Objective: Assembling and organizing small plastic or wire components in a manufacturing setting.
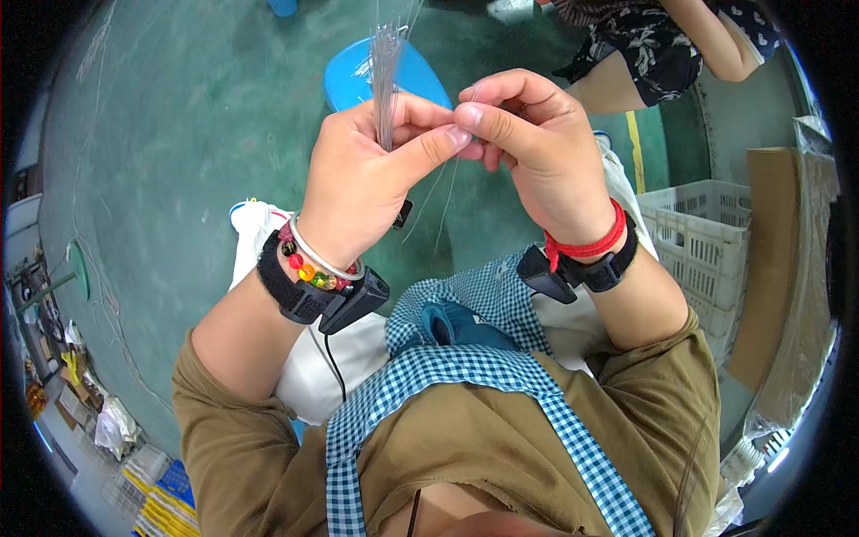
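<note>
A bundle of thin silvery wires stands nearly upright in my left hand, which is closed round its lower part. My left thumb and forefinger also pinch forward, meeting the fingertips of my right hand. Between the two pinches run a few fine strands, with loose ends slanting down below the fingers. My right hand is closed on these strands with thumb and forefinger. Exactly where each strand begins is hidden by the fingertips. Behind the bundle is a round blue stool or basin with some silvery pieces on it.
A blue-checked apron covers my lap, with dark teal cloth on it. White plastic crates and cardboard stand at right. Another person sits at upper right. Yellow crates lie at lower left.
</note>
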Available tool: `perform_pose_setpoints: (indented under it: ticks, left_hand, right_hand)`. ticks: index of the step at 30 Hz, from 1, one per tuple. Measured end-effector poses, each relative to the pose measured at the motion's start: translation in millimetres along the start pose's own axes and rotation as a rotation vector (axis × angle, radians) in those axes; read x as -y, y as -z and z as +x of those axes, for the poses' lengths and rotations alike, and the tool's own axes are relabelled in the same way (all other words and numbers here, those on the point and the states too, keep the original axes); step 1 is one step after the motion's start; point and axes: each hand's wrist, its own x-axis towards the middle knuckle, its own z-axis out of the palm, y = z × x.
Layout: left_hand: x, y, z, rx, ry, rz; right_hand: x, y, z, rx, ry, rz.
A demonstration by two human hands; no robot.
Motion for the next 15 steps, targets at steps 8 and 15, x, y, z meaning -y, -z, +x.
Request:
perform_pose_setpoints:
  ticks: [8,15]
  left_hand:
    - [0.8,0.7,0.3,-0.004,0.004,-0.005]
    - [0.6,0.3,0.2,-0.012,-0.005,-0.019]
  right_hand:
    - [-5.1,1.3,1.8,-0.016,-0.034,0.032]
    - [-3.4,-0.4,1.3,-0.018,-0.043,0.051]
